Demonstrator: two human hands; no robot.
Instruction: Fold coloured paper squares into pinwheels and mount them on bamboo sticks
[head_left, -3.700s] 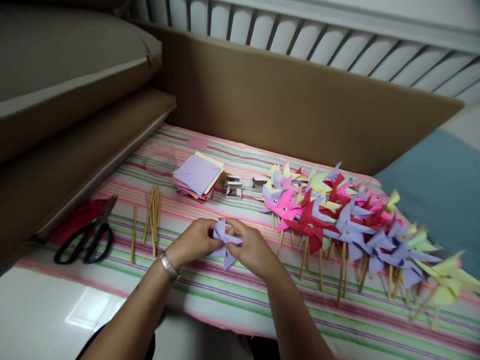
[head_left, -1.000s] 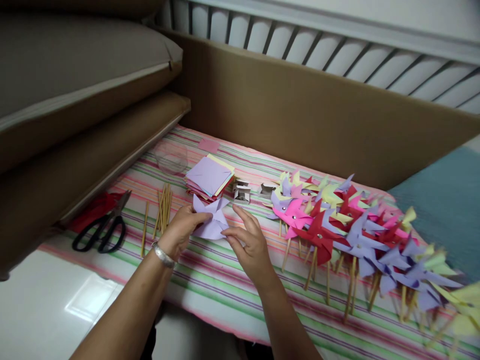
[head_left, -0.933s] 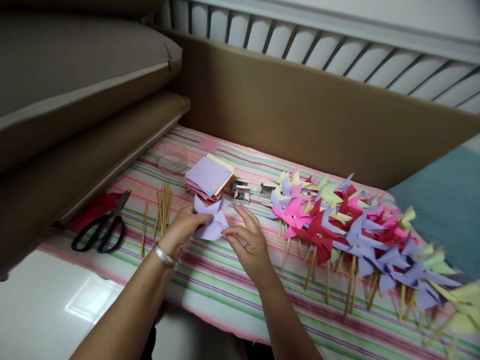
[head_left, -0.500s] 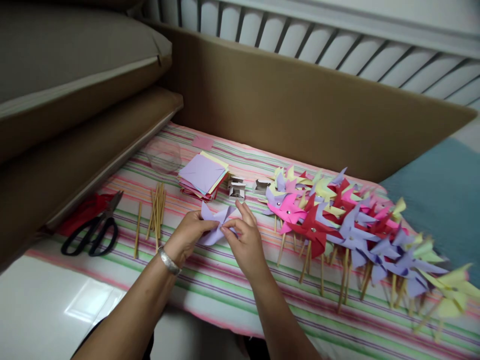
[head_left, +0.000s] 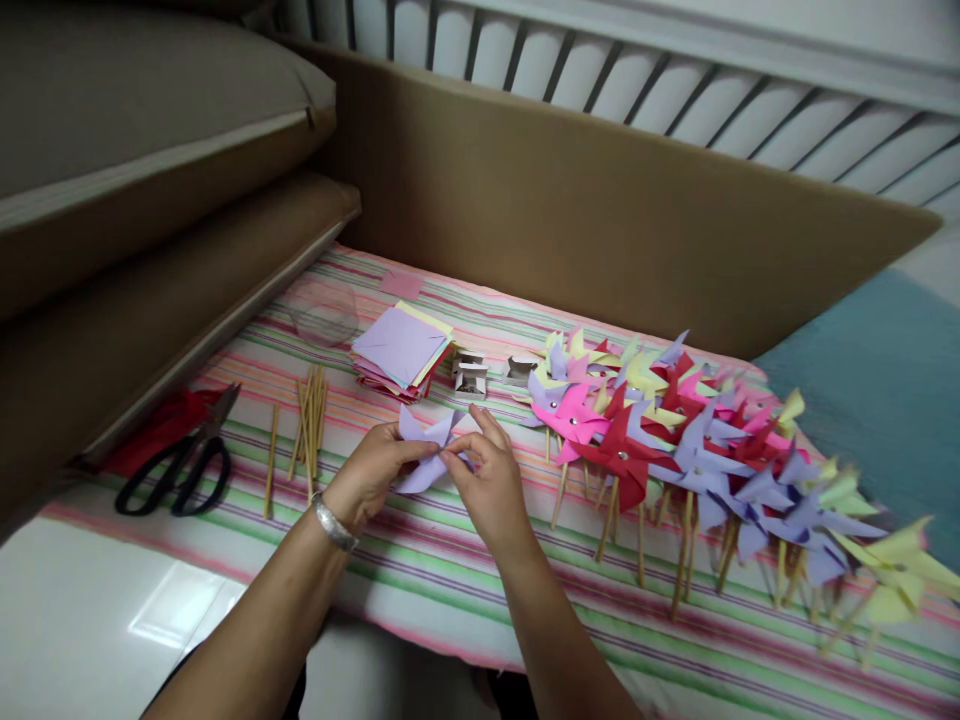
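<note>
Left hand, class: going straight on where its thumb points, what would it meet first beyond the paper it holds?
Probably the right hand, just across the lavender paper, though depth is unclear.

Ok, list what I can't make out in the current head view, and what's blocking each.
All in the head view:
- Middle of the lilac paper: covered by the left hand and right hand.
- Contents of the small boxes: too small to tell.
- Rear pinwheels: many sticks hidden behind the front pinwheels.
- Stacked cushions: cut off by the left edge.
</note>
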